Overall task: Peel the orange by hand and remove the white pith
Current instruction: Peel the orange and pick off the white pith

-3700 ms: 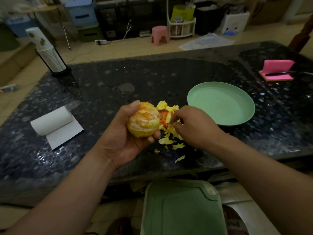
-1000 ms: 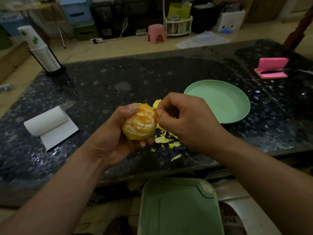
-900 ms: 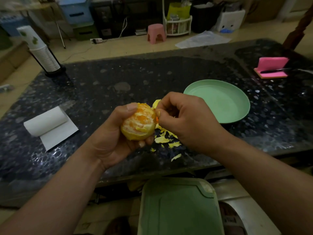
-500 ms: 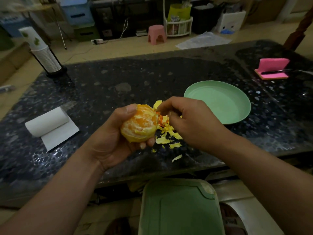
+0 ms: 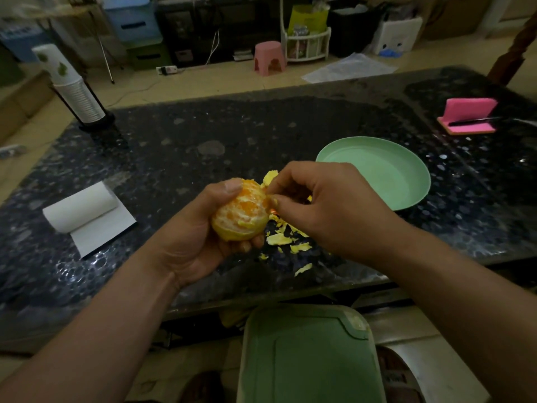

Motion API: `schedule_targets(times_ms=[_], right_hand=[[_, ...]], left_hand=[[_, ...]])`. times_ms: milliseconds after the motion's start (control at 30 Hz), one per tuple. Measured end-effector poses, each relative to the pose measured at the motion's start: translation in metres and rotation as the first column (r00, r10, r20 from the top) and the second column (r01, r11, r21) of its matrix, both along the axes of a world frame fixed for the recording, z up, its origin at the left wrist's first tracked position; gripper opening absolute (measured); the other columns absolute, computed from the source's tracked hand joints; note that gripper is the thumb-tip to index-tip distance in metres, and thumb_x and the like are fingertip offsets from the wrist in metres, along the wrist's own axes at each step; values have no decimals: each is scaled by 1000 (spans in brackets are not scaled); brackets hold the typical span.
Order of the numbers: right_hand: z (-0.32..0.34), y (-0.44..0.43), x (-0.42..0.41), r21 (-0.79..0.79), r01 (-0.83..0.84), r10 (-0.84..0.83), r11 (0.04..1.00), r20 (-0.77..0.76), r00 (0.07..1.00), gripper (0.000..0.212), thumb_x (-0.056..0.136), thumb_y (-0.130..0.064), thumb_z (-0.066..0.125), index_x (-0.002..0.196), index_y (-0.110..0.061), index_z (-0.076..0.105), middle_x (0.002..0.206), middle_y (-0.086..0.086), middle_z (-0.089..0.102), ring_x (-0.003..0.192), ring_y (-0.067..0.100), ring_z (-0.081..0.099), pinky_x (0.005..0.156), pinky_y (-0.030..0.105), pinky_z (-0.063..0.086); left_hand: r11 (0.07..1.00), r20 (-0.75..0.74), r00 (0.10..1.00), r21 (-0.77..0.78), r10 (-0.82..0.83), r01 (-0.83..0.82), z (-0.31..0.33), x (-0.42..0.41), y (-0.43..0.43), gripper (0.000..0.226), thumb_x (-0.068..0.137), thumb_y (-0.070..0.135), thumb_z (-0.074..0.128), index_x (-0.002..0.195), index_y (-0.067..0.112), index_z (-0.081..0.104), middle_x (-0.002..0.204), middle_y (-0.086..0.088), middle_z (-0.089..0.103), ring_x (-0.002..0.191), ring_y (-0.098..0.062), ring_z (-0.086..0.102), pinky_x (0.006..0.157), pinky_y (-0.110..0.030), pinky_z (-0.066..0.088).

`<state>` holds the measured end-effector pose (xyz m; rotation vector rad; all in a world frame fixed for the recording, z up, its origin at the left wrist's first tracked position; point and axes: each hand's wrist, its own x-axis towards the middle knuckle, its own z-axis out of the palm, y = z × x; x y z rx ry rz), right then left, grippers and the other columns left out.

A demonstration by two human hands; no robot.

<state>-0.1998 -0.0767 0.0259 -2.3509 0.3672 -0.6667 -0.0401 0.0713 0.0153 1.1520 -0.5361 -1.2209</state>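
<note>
The person is getting well into the task. The orange (image 5: 241, 212) is sitting in the left hand (image 5: 194, 239), whose thumb and fingers are curling round it and holding it just above the near part of the dark table (image 5: 203, 135). Most of its facing side is showing bare segments veined with white pith, while a yellow band, either rind or thick pith, is clinging to the lower part. The right hand (image 5: 328, 210) is curling its fingers, with thumb and forefinger pinching at the fruit's upper right side. Peel scraps (image 5: 286, 239) are lying heaped on the table just under and beside the hands, and the green plate (image 5: 374, 139) beyond is holding nothing. Judging by this, the rind is mostly off, and the lower band and the pith are remaining to be cleared. The left palm is hiding the orange's far side and underside. Whether anything is caught between the right fingertips is too small to tell, and the dim light is blurring pith into rind.
</note>
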Motion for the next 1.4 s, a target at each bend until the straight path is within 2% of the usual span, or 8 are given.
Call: schedule_targets(times_ms=[67, 333, 733, 833, 967, 1100, 1267, 1400], right_hand=[[1, -1, -1, -14, 1, -2, 1000, -29, 1000, 5, 95, -24, 76, 99, -26, 78, 80, -16, 71, 77, 4, 67, 67, 26, 54], [0, 2, 2, 26, -68, 67, 997, 23, 997, 16, 87, -10, 72, 79, -20, 63, 67, -7, 57, 59, 8, 51, 53, 30, 44], [0, -3, 0, -248, -8, 39, 969, 121, 992, 11, 89, -11, 70, 83, -16, 62, 78, -5, 55, 67, 17, 49, 56, 42, 45], [-2, -10, -3, -154, 18, 0, 988, 117, 993, 6, 96, -13, 69, 93, -18, 70, 78, -11, 60, 67, 12, 56, 58, 29, 44], [-10, -14, -2, -75, 66, -68, 995, -23, 997, 22, 102, -17, 65, 118, -26, 76, 81, -26, 59, 73, -7, 60, 61, 8, 38], [-3, -10, -3, -58, 9, -9, 998, 7, 1000, 12, 98, -22, 74, 109, -26, 77, 90, -15, 69, 82, 7, 65, 67, 14, 45], [2, -7, -4, -135, -56, 61, 989, 38, 997, 11, 94, -23, 79, 105, -24, 79, 89, -13, 71, 80, 7, 64, 70, 22, 52], [-1, -7, -2, -252, -54, 64, 966, 32, 997, 9, 95, -25, 76, 104, -24, 79, 88, -16, 66, 76, 2, 57, 68, 25, 50]], left_hand=[[1000, 13, 1000, -3, -19, 19, 1, -1, 0, 47, 64, 46, 91, 100, 17, 81, 92, -16, 71, 65, -30, 68, 48, -27, 53], [999, 20, 999, -15, -50, 51, 1, -3, 0, 69, 54, 56, 96, 105, 13, 79, 93, -18, 71, 66, -30, 68, 49, -29, 55], [988, -4, 990, 69, -138, 138, -3, -3, 3, 77, 51, 56, 98, 107, 7, 78, 93, -21, 70, 62, -30, 68, 46, -28, 53], [992, -24, 993, 60, -113, 115, -5, -3, 3, 83, 51, 54, 99, 112, 2, 75, 97, -26, 68, 62, -32, 68, 44, -28, 52], [997, -33, 997, 14, -77, 77, -1, -2, 1, 79, 52, 53, 99, 109, 2, 75, 97, -26, 67, 63, -32, 67, 44, -28, 52], [999, -18, 999, 24, -45, 45, 0, -1, 0, 74, 52, 55, 98, 104, 7, 78, 97, -24, 68, 63, -32, 67, 44, -28, 52], [998, -22, 1000, 62, -6, 7, 0, -1, -1, 74, 51, 56, 98, 103, 8, 77, 90, -20, 70, 62, -30, 67, 45, -29, 53], [993, -11, 1000, 115, 12, -10, 2, -4, -2, 51, 74, 47, 79, 104, 6, 75, 85, -19, 69, 58, -29, 66, 43, -27, 51]])
